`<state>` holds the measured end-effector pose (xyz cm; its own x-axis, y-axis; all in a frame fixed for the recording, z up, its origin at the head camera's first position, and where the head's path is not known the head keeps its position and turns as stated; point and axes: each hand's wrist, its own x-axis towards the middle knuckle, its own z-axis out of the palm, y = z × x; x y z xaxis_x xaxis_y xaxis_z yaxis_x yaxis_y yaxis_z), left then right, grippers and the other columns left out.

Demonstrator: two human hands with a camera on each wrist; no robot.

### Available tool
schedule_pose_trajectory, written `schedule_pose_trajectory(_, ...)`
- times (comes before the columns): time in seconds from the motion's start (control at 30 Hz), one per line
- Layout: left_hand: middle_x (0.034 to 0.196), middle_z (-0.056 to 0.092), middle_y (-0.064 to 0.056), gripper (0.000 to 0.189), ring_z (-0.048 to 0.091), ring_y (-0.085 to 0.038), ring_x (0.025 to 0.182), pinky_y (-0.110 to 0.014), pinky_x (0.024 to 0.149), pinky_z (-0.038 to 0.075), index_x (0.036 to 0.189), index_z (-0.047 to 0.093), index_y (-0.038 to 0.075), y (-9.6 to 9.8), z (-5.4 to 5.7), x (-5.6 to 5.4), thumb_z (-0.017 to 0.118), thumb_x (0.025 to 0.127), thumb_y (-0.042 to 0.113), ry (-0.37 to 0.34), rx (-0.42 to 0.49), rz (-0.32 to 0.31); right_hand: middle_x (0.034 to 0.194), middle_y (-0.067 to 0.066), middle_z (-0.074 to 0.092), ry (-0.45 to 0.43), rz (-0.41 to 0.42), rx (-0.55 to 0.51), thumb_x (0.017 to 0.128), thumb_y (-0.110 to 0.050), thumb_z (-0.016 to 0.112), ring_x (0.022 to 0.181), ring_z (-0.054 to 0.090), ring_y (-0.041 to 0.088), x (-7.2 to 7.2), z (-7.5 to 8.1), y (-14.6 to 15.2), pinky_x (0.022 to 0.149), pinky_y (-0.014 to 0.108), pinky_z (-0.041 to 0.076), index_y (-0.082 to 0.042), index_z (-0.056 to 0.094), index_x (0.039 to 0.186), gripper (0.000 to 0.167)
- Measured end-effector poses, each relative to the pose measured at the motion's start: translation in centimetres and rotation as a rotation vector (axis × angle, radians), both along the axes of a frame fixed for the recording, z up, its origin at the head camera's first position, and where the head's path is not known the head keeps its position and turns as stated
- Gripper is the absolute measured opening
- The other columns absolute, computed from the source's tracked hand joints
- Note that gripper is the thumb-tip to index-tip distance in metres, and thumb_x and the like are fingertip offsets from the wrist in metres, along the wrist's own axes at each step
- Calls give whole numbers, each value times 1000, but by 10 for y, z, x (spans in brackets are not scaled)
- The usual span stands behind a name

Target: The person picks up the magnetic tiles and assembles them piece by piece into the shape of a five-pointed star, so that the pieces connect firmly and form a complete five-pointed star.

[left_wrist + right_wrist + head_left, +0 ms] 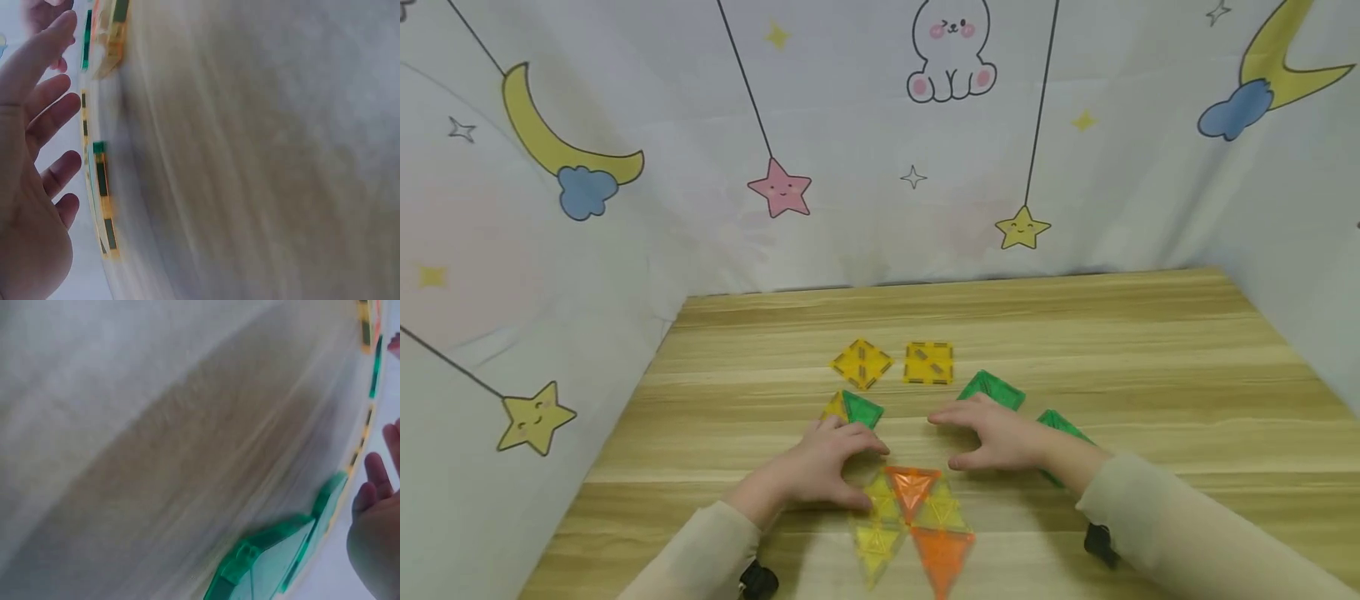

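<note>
Translucent yellow and orange triangular magnetic tiles (pixel 912 490) lie joined in a patch at the near middle of the table. My left hand (pixel 820 465) hovers at the patch's left side with fingers spread, its thumb tip overlapping a yellow triangle (pixel 880 543) edge in the head view. Just beyond its fingers is a tile pair, half yellow and half green (pixel 862 408). My right hand (pixel 1000 435), fingers loosely extended, is beside a green tile (pixel 1000 390); another green tile (pixel 1063 423) is partly hidden behind that wrist. Both palms look bare in the wrist views.
Farther back on the wooden table (pixel 760 333) lie a yellow diamond of tiles (pixel 871 364) and a yellow square of tiles (pixel 928 372). A white cloth backdrop (pixel 865 242) printed with stars and moons rises behind the table and along its sides.
</note>
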<state>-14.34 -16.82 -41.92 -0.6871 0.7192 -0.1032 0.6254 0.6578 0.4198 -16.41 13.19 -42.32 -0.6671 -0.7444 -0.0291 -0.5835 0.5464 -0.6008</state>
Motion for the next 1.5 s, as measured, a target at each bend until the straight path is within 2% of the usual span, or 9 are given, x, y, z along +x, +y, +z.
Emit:
schedule_pose_trajectory(0.17, 121, 53, 17, 55, 40, -14, 101, -39, 85, 29, 120, 60, 30, 8, -4, 3, 76, 71, 50, 50, -39, -68, 136, -2, 49, -13, 75, 18, 83, -39, 69, 121, 40, 20, 12, -3, -1, 99, 43, 34, -14, 53, 134, 58)
schedule_pose_trajectory(0.33, 118, 55, 16, 55, 41, -13, 101, -37, 84, 29, 119, 62, 29, 12, -8, 5, 75, 71, 52, 120, -47, -70, 134, -5, 50, 11, 176, 34, 82, -44, 68, 121, 41, 17, 24, -7, 0, 99, 39, 34, -15, 54, 133, 60)
schedule_pose_trajectory(0.57, 116, 56, 14, 53, 42, -13, 98, -34, 82, 29, 117, 63, 27, 22, -8, 7, 73, 72, 54, 185, -46, -75, 135, -1, 51, 93, 228, 39, 81, -40, 70, 118, 42, 17, 29, -6, 4, 95, 37, 36, -14, 53, 133, 61)
schedule_pose_trajectory(0.8, 118, 56, 15, 54, 42, -12, 101, -34, 82, 30, 122, 62, 29, 29, -6, 7, 70, 75, 54, 205, -60, -97, 134, -2, 51, 127, 217, 57, 81, -36, 70, 118, 42, 19, 28, -5, 12, 96, 41, 35, -14, 52, 134, 60)
schedule_pose_trajectory(1.0, 123, 54, 14, 73, 41, -11, 102, -34, 83, 30, 129, 57, 28, 27, -6, 10, 66, 68, 68, 226, -98, -126, 135, -2, 50, 118, 194, 75, 81, -31, 69, 120, 41, 21, 29, -5, 14, 98, 43, 35, -14, 52, 134, 59)
schedule_pose_trajectory(1.2, 125, 53, 13, 73, 41, -12, 104, -34, 84, 30, 131, 56, 28, 30, -6, 9, 66, 70, 68, 257, -106, -137, 135, 0, 50, 118, 181, 83, 81, -31, 68, 122, 41, 22, 28, -4, 19, 98, 44, 35, -13, 52, 134, 58)
schedule_pose_trajectory(1.33, 125, 53, 13, 73, 41, -13, 104, -35, 84, 30, 131, 56, 27, 27, -8, 8, 65, 71, 67, 250, -92, -139, 136, 1, 49, 105, 169, 68, 84, -36, 66, 122, 41, 22, 28, -5, 22, 98, 45, 34, -12, 51, 134, 58)
schedule_pose_trajectory(1.5, 124, 52, 13, 79, 41, -13, 103, -36, 84, 32, 131, 55, 27, 14, -10, 12, 67, 66, 70, 221, -82, -111, 135, 0, 48, 130, 152, 76, 83, -50, 65, 120, 42, 22, 35, -7, 28, 96, 45, 36, -10, 50, 135, 68)
